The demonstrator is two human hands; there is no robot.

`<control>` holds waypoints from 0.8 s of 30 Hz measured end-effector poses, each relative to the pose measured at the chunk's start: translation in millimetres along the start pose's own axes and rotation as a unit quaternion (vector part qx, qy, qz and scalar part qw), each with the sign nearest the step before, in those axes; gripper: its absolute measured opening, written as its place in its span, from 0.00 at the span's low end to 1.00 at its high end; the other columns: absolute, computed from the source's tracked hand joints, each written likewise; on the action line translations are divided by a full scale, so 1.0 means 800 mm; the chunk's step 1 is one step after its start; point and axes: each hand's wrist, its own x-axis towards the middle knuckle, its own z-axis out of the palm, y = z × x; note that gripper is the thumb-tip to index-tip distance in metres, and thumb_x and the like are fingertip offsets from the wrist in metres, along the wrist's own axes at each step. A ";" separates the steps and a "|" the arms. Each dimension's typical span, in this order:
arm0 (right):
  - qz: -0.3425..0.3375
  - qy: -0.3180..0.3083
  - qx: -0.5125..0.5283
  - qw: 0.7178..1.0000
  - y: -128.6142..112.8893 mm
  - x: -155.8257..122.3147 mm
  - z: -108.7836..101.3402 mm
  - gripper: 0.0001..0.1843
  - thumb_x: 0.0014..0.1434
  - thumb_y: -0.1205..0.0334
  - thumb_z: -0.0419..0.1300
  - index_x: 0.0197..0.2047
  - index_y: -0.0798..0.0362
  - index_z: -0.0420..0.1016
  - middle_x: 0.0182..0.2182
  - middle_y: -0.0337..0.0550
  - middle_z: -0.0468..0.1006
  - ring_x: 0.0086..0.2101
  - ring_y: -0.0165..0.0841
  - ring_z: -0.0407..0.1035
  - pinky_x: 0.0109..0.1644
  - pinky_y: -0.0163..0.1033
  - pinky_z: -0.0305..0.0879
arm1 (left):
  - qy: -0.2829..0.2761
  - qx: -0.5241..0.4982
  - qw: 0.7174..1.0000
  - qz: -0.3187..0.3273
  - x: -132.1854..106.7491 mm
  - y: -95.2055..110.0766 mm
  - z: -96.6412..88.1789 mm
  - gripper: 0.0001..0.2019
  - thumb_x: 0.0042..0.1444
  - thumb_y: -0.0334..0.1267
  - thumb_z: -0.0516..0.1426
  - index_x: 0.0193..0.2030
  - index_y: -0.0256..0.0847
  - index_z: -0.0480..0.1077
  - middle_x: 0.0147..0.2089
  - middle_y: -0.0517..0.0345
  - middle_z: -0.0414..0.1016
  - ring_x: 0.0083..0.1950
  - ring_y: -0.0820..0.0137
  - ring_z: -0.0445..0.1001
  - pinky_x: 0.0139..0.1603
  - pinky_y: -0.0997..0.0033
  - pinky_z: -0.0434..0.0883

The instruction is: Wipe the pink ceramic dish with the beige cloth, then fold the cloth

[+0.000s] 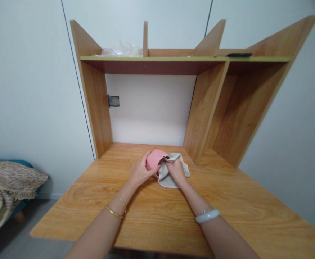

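Observation:
A pink rounded container (154, 158), which looks like a bowl, is tipped on its side over the desk with its opening facing right. My left hand (141, 172) is closed around its left side, the thumb along the lower rim. A light grey cloth (169, 181) hangs from the opening and spreads onto the desk. Gripping that cloth, my right hand (176, 170) reaches toward the container's mouth; its fingertips are hidden by the cloth and the rim.
The wooden desk (157, 223) carries a hutch with uprights and a shelf (152, 64) behind my hands. On the shelf lie a clear plastic bag (122, 49) and a dark flat object (238, 55). A wall socket opening (114, 101) shows behind. A blanket-covered seat (11, 180) stands at left.

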 end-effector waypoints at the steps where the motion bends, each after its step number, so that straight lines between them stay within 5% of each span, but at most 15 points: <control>1: 0.005 0.011 0.031 0.999 0.001 0.001 0.002 0.09 0.49 0.58 0.53 0.28 0.52 0.71 0.28 0.46 0.78 0.34 0.37 0.71 0.32 0.35 0.63 | -0.004 -0.060 0.998 0.010 0.002 -0.003 0.001 0.39 0.47 0.54 0.57 0.63 0.40 0.50 0.51 0.46 0.71 0.47 0.61 0.72 0.48 0.63 0.67; 5: 0.027 0.043 0.154 0.987 0.005 0.003 0.014 0.15 0.47 0.54 0.55 0.37 0.54 0.69 0.36 0.49 0.78 0.38 0.38 0.71 0.36 0.36 0.65 | -0.024 -0.209 0.977 0.045 0.006 -0.006 0.006 0.43 0.45 0.51 0.61 0.63 0.38 0.46 0.56 0.43 0.65 0.54 0.64 0.68 0.53 0.66 0.65; 11: 0.083 -0.012 0.254 0.963 0.007 0.001 0.024 0.18 0.42 0.54 0.59 0.35 0.56 0.69 0.34 0.48 0.78 0.33 0.37 0.71 0.32 0.36 0.65 | -0.048 -0.230 0.972 0.022 -0.001 0.001 0.015 0.29 0.49 0.47 0.60 0.55 0.38 0.56 0.53 0.46 0.68 0.50 0.66 0.70 0.50 0.66 0.68; 24: 0.038 -0.022 0.001 0.999 0.010 0.008 0.008 0.09 0.42 0.58 0.59 0.26 0.55 0.73 0.27 0.46 0.78 0.30 0.37 0.72 0.29 0.35 0.62 | 0.021 0.006 1.000 0.016 0.005 -0.007 0.001 0.23 0.47 0.50 0.57 0.47 0.37 0.65 0.37 0.54 0.74 0.35 0.69 0.71 0.34 0.72 0.67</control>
